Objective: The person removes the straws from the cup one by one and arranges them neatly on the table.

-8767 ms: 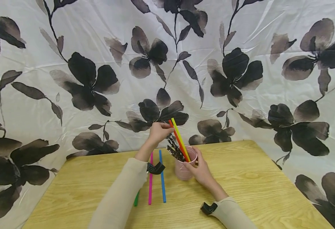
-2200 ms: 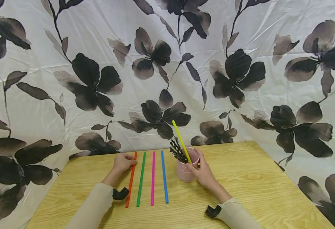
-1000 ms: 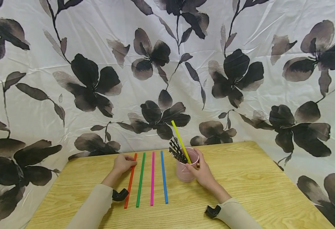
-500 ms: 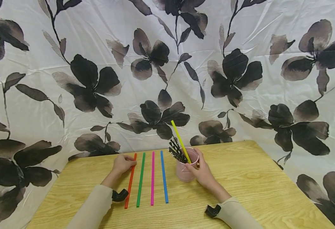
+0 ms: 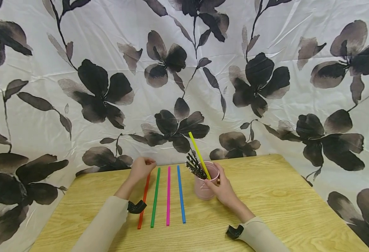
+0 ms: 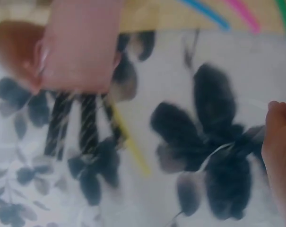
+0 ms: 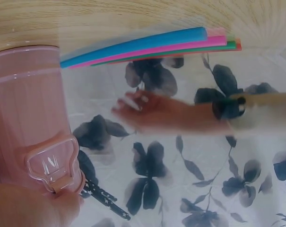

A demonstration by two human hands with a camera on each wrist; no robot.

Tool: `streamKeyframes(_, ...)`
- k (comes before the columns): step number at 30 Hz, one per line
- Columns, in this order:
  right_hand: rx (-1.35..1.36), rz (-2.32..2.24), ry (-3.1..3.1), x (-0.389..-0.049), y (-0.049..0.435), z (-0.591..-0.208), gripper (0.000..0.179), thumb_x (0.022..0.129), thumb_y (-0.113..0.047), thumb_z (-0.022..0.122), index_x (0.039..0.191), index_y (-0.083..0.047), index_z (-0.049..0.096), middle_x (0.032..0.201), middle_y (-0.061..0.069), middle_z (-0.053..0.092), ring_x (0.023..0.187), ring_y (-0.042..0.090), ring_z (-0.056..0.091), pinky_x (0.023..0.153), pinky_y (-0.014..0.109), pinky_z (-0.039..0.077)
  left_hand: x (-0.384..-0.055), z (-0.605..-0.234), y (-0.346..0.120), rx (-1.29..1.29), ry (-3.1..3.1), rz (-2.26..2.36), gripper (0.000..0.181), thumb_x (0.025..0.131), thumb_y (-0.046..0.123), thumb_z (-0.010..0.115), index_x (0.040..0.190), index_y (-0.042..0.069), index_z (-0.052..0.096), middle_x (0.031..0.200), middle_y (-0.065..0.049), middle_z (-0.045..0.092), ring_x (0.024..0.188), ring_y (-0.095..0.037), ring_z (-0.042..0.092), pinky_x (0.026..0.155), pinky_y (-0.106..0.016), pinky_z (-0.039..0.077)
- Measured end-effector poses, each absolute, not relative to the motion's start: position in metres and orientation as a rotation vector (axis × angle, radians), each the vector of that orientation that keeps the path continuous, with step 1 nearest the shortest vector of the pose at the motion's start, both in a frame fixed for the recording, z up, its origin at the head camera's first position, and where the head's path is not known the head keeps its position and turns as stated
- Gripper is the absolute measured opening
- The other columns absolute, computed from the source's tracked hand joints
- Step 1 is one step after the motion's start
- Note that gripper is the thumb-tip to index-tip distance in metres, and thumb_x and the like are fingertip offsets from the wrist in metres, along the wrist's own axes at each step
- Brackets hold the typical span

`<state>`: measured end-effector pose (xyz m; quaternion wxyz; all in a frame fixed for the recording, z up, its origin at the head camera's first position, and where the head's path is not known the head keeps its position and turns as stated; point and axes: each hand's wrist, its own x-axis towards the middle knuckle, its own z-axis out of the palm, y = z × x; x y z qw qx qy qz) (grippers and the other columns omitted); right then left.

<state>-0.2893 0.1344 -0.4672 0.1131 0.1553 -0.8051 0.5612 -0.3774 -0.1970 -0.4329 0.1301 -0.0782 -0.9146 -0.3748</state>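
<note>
Several plastic drinking straws lie side by side on the table: red (image 5: 146,187), green (image 5: 155,199), pink (image 5: 168,197) and blue (image 5: 181,196). My left hand (image 5: 141,168) is raised over the far end of the red straw, fingers loosely curled with nothing in them. In the right wrist view that same hand (image 7: 157,112) looks blurred and empty. My right hand (image 5: 223,189) grips a pink mug (image 5: 203,191) at its handle side. From the mug lean a yellow straw (image 5: 198,151) and a bunch of black straws with white patterning (image 5: 194,167).
The wooden table (image 5: 260,203) ends at a white cloth backdrop (image 5: 216,84) printed with dark flowers. A black wrist camera (image 5: 137,207) on the left sleeve overlaps the red straw in the head view.
My left hand brought the red straw from the mug to the table, left of the green one, then let go and rose up and right. My right hand stays on the mug.
</note>
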Motion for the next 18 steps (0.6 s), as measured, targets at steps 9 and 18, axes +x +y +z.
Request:
streamKeyframes(9, 0.462, 1.634, -2.337, -0.291, 0.135, -0.473, 0.076, 0.078, -0.035, 0.065, 0.138, -0.023, 0.019, 0.123, 0.010, 0.045, 0.098, 0.026, 0.051, 0.079, 0.039, 0.043, -0.386, -0.387, -0.148, -0.390, -2.631, -1.409, 0.017, 0.079, 0.024, 0.065, 0.089, 0.010, 0.069, 0.082, -0.004, 0.064, 0.070, -0.019, 0.059, 0.059, -0.030, 0.048)
streamKeyframes(18, 0.456, 1.665, -2.343, -0.293, 0.136, -0.473, 0.076, 0.079, -0.036, 0.064, 0.139, -0.024, 0.019, 0.124, 0.006, 0.043, 0.101, 0.023, 0.050, 0.080, 0.037, 0.043, -0.399, -0.360, -0.117, -0.300, -2.711, -1.774, 0.028, 0.079, 0.029, 0.065, 0.101, 0.011, 0.066, 0.101, -0.005, 0.060, 0.082, -0.021, 0.060, 0.074, -0.039, 0.048)
